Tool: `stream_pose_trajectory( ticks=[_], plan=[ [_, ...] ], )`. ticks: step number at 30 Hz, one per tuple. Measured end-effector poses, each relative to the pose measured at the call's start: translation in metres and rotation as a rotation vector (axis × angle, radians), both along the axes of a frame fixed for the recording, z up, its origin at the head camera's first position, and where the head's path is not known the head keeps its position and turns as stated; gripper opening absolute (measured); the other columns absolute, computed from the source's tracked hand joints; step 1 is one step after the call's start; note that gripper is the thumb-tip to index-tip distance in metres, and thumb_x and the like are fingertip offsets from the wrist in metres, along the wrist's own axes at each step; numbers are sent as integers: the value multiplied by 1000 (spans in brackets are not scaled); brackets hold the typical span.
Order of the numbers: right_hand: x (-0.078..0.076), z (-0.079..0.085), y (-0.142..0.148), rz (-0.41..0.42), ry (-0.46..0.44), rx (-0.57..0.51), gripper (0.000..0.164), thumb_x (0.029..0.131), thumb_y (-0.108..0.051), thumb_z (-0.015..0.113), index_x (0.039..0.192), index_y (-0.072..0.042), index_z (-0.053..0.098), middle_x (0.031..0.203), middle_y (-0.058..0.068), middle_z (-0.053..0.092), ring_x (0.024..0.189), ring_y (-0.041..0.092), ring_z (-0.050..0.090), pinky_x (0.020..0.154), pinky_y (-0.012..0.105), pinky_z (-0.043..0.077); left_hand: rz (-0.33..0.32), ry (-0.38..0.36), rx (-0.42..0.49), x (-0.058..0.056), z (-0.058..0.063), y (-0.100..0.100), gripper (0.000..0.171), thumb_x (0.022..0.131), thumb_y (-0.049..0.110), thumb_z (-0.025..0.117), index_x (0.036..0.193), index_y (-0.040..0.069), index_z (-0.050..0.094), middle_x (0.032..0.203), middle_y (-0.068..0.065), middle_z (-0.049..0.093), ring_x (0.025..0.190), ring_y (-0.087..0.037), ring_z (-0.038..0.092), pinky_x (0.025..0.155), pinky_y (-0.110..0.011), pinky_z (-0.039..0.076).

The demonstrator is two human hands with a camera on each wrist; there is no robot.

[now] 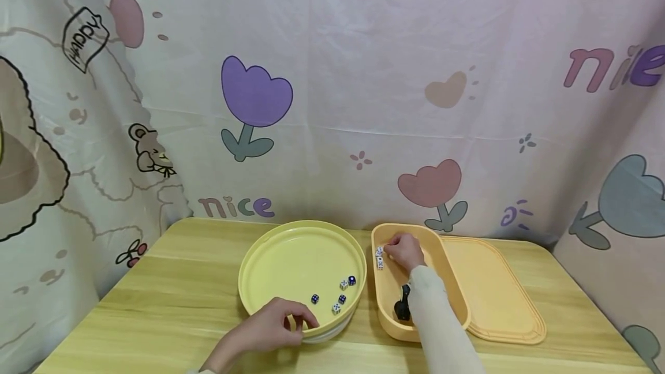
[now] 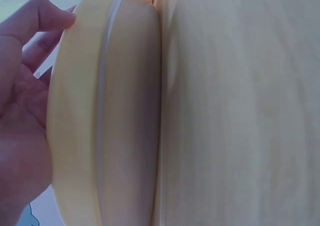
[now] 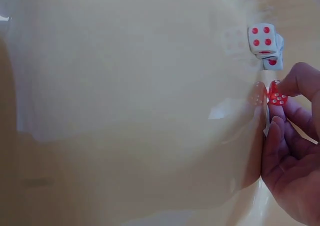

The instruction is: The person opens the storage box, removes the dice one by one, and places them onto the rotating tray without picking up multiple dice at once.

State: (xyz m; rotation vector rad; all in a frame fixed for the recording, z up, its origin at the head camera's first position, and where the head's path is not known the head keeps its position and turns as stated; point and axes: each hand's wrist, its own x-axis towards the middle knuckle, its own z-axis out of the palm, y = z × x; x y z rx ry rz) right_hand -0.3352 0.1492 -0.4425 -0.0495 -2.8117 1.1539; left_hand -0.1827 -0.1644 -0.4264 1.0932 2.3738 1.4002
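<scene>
My left hand (image 1: 272, 328) rests loosely curved at the near rim of a round yellow tray (image 1: 254, 247). In the left wrist view one fingertip (image 2: 70, 19) touches the rim's edge. White dice (image 1: 336, 309) and dark blue dice (image 1: 314, 299) lie on the tray, mostly at its right. Inside the orange-yellow box (image 1: 384, 299), my right hand (image 1: 407, 251) is at the left wall. Its thumb and fingers pinch a red die (image 3: 278, 94) with white pips, hidden in the head view. White dice (image 3: 262, 38) stand in a row along that wall, beside the red die.
A black object (image 1: 402, 306) lies in the near part of the box, partly behind the right sleeve (image 1: 441, 316). To the box's right a flat orange-yellow lid (image 1: 493, 287) lies on the wooden table (image 1: 156, 293). A printed curtain (image 1: 337, 74) hangs behind.
</scene>
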Motion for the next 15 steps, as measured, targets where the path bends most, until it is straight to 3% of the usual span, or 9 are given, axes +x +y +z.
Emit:
stream_pose_trajectory(
  ticks=[10,15],
  plan=[
    [-5,-6,9,8,1,-68,12,76,-8,72,79,3,69,74,6,62,67,19,54,58,27,45,-3,-19,9,2,0,1,29,75,-6,61,95,11,72,88,11,65,73,3,52,60,-20,48],
    [-7,-5,11,36,4,-211,10,78,-4,69,83,5,68,77,6,63,65,16,54,57,25,46,8,-9,4,1,0,1,31,74,-7,60,95,12,72,88,12,65,71,3,52,60,-20,48]
  ],
)
